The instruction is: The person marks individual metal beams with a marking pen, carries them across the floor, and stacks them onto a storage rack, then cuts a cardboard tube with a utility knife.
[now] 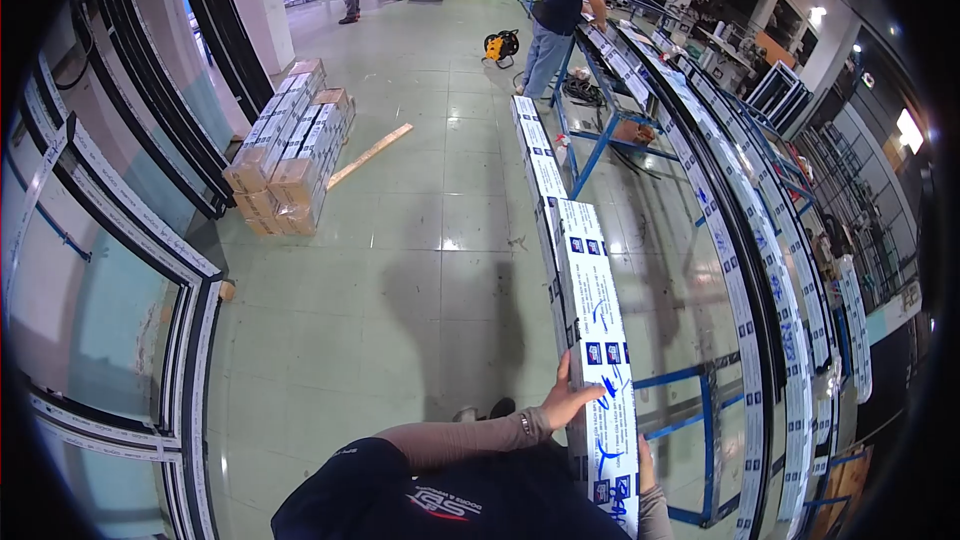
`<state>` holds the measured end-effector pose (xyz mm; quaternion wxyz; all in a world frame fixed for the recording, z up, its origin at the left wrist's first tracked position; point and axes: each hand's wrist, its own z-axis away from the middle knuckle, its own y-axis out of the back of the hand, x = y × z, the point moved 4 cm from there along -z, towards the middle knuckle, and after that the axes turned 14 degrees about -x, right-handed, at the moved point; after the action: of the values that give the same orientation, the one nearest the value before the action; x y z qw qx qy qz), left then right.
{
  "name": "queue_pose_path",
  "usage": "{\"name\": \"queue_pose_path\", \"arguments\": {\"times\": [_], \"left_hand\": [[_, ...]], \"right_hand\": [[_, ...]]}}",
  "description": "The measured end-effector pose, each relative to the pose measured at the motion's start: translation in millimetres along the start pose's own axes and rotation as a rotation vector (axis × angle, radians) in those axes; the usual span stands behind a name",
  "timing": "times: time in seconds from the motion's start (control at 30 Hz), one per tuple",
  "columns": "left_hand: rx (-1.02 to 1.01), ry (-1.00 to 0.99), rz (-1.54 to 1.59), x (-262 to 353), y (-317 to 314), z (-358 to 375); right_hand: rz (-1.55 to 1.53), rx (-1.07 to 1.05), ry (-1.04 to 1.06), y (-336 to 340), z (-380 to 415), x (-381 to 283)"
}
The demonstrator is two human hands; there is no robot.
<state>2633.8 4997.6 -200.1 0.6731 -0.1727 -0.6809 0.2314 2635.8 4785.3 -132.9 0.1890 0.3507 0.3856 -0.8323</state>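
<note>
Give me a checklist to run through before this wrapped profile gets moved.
1. Left hand on the long wrapped profile: ok; the left hand holds its left side, thumb over the top face.
2. Right hand placement: ok; the right hand is at the right edge, partly hidden.
3. Support underneath: cannot tell; the underside is hidden.
4. Room ahead: not ok; a co-worker stands close beyond the narrower wrapped length.
5. Wooden strip out of the way: ok; it lies apart, beside the stacked cartons.
6. Blue handwriting readable: cannot tell; too unclear.
</note>
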Motion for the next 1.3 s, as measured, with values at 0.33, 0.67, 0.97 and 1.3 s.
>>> {"name": "queue_pose_path", "arguments": {"times": [0.33, 0.67, 0.97, 1.3], "left_hand": [[0.043, -0.035, 0.050, 70.7, 151.2, -182.5], [0.206, -0.028, 0.097, 230.4, 416.7, -351.2], [0.256, 0.040, -0.004, 359.6, 652.8, -520.1], [0.270, 0.091, -0.094, 564.1, 895.8, -753.3]], "right_hand": [[0.054, -0.104, -0.092, 6.6, -231.9, -121.4], [0.244, -0.081, -0.085, -94.6, -557.4, -241.1], [0.089, -0.205, -0.105, -131.8, -860.9, -314.0], [0.090, -0.258, -0.116, -240.9, -1204.4, -500.4]]}}
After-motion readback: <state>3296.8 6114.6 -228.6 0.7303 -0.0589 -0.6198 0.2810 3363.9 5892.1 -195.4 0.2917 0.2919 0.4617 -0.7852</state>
